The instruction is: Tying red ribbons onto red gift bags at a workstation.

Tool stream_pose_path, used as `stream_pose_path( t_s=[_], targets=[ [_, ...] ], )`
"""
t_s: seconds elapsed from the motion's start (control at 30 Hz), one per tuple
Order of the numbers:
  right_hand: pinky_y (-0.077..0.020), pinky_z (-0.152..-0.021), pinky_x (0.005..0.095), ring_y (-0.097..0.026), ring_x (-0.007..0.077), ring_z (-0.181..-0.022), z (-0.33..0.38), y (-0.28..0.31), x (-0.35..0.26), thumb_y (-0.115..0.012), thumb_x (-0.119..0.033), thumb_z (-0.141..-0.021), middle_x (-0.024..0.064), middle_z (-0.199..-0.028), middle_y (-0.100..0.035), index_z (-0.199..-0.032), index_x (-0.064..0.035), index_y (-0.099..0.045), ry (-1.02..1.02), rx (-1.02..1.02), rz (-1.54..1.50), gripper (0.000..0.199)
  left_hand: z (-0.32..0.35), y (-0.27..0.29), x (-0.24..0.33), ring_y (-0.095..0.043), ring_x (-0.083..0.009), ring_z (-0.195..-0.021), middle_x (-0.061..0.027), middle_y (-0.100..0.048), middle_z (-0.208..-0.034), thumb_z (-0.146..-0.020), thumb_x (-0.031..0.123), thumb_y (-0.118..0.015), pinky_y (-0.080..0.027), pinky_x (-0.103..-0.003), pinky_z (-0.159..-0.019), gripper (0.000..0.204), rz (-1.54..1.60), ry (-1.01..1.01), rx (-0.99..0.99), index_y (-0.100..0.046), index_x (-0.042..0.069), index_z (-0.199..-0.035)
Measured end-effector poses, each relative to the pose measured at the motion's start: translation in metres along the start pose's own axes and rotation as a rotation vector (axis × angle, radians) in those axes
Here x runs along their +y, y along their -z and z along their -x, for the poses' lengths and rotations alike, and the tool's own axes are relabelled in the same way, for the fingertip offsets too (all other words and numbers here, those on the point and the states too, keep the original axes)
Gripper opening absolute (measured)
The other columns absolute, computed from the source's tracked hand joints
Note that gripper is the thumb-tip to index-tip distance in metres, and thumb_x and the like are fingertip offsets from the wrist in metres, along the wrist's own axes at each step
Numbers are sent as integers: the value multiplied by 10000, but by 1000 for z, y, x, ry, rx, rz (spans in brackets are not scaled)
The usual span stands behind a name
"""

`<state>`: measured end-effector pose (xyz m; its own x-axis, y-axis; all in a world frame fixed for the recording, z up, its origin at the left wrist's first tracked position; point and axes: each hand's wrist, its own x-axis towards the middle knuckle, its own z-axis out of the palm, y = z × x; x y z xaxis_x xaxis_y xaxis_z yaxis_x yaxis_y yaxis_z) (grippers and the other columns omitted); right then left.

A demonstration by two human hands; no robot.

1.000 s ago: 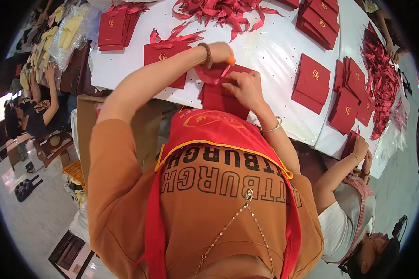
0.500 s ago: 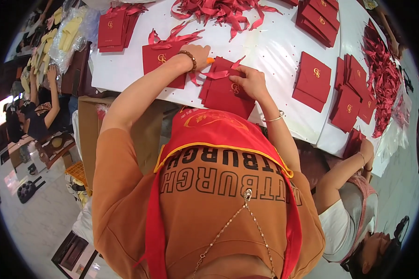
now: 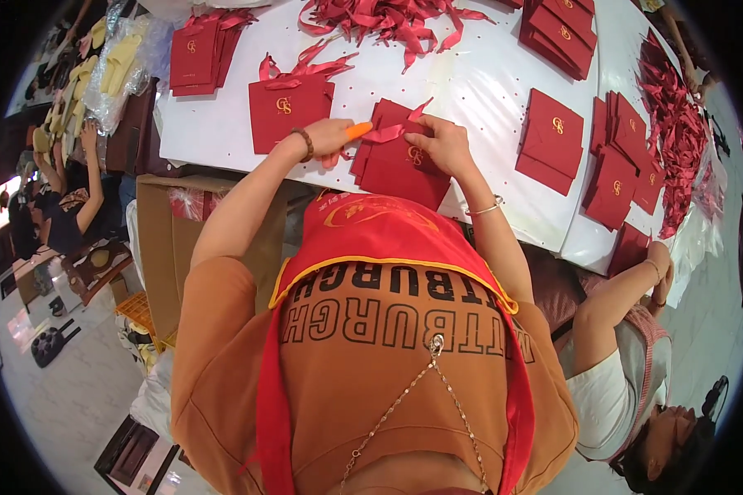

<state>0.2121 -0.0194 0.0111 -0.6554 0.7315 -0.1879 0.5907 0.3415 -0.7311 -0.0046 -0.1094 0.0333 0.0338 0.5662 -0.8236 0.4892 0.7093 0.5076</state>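
Observation:
A small red paper bag (image 3: 396, 177) with a gold emblem lies near the table's front edge, overlapping another red piece. My right hand (image 3: 442, 147) pinches its upper part, where a red ribbon (image 3: 385, 134) comes out. The ribbon runs leftward to my left hand (image 3: 332, 139), and one short end sticks up by my right fingers. My left fingers are closed at the ribbon; an orange cover sits on one fingertip, and their exact hold is partly hidden. Just beyond my left hand lies a red bag with ribbon handles (image 3: 285, 107).
Loose red ribbons (image 3: 388, 21) heap at the far side of the white table (image 3: 479, 74). Red bags (image 3: 206, 54) lie far left, with more bags (image 3: 551, 140) at right. A co-worker's hand (image 3: 659, 260) rests by a red bag at right. A cardboard box (image 3: 161, 247) stands below the left edge.
My left hand has drawn back toward me from above the left bag, which shows more fully. My right hand stays at the same bag. The co-worker's hand at right has shifted slightly.

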Motion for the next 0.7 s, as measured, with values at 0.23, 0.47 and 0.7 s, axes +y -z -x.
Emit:
stream_pose_path(
  t_s=[0.23,0.47,0.7],
  targets=[
    [-428,-675,321,-619,214,-741,-1,-1,4,-636,-360,-732,75,-786,-651,-954,-141,-646,-51,-26,9,312,54,0,-14,-489,-249,-980,-73,-561,-964,-704,310,-650,-403,-385,-747,209,-653,-343,331,-647,124,-798],
    [-409,-691,328,-618,208,-749,-1,2,-1,-634,-373,-733,56,-771,-653,-958,-157,-645,-49,-33,46,312,87,25,-29,-524,-72,-610,5,-544,-714,-789,114,-621,-392,-196,-552,224,373,-459,253,-538,40,-983],
    [-395,-677,335,-615,206,-734,-4,-2,3,-632,-383,-734,49,-757,-650,-974,-178,-640,-25,-37,82,315,96,29,-22,-552,-146,-811,-58,-557,-822,-773,82,-617,-447,-237,-683,385,1099,-1020,-214,-471,6,-1120]
  ],
)
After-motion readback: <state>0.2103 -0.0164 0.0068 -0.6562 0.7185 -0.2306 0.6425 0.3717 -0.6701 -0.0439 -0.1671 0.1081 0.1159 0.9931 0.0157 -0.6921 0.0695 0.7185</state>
